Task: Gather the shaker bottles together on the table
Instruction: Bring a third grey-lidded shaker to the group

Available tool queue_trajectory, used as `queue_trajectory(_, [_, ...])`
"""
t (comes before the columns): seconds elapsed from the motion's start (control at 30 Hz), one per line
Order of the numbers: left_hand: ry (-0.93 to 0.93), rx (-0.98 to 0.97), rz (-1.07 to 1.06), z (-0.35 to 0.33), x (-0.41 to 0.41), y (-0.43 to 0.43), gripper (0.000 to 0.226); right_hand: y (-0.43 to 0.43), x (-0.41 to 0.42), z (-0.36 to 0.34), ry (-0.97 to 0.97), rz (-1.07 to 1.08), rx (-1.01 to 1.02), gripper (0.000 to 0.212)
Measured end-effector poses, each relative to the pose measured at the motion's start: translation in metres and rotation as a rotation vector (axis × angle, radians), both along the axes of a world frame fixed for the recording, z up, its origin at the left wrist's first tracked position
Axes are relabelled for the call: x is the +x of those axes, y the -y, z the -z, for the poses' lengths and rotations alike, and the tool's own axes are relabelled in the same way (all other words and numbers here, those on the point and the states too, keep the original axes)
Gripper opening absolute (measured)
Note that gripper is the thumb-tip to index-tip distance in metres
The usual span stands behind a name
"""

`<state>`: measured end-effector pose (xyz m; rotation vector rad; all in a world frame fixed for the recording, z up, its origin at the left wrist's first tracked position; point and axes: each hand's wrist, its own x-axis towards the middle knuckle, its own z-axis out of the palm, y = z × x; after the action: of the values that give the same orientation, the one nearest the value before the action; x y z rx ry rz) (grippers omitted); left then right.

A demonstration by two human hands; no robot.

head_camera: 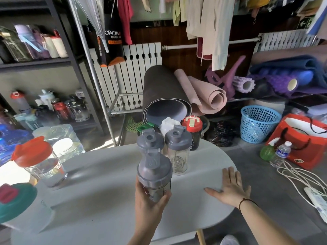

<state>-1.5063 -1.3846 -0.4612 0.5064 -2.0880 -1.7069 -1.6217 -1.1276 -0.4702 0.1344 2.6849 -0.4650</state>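
My left hand (148, 204) grips a grey-lidded shaker bottle (154, 172) just above the white table (106, 209), close to a cluster at the far edge. That cluster holds two more grey-lidded shakers (150, 141) (178, 149), a red-lidded dark one (192, 133), a green-lidded one (146, 127) and a white one (167, 125). An orange-lidded clear shaker (40, 161) stands at the table's left. A teal-lidded shaker (19, 206) is at the near left. My right hand (230, 188) lies flat, fingers spread, on the table's right edge.
Rolled yoga mats (166, 96) lean behind the table. A blue basket (259, 123), a red bag (304, 138), a water bottle (281, 153) and white cables (300, 181) lie on the floor at right. Shelves (39, 62) with bottles stand at left.
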Motion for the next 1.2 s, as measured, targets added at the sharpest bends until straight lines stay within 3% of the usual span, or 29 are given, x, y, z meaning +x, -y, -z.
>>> queue_trajectory(0.27, [0.026,-0.046,0.105,0.02,0.0,0.008,0.114,0.001,0.002,-0.002,-0.007,0.009,0.012,0.125])
queue_trajectory(0.43, [0.047,0.019,0.161,0.025,0.006,0.018,0.14,0.002,0.002,-0.002,-0.04,-0.03,0.09,0.125])
queue_trajectory(0.63, [0.151,-0.222,0.106,0.013,0.022,0.067,0.129,0.006,-0.007,-0.009,-0.02,-0.079,0.159,0.13])
queue_trajectory(0.8, [0.222,-0.386,-0.085,-0.005,0.027,0.132,0.107,0.009,-0.007,-0.016,-0.015,-0.087,0.2,0.128])
queue_trajectory(1.0, [0.073,-0.54,-0.288,-0.061,0.036,0.184,0.084,0.011,0.015,-0.011,-0.195,-0.059,0.17,0.105])
queue_trajectory(1.1, [-0.009,-0.631,-0.31,-0.101,0.041,0.19,0.073,0.018,0.018,-0.014,-0.185,-0.035,0.162,0.095])
queue_trajectory(1.2, [0.052,-0.771,-0.336,-0.148,0.055,0.2,0.053,0.018,0.014,-0.016,-0.125,-0.033,0.136,0.088])
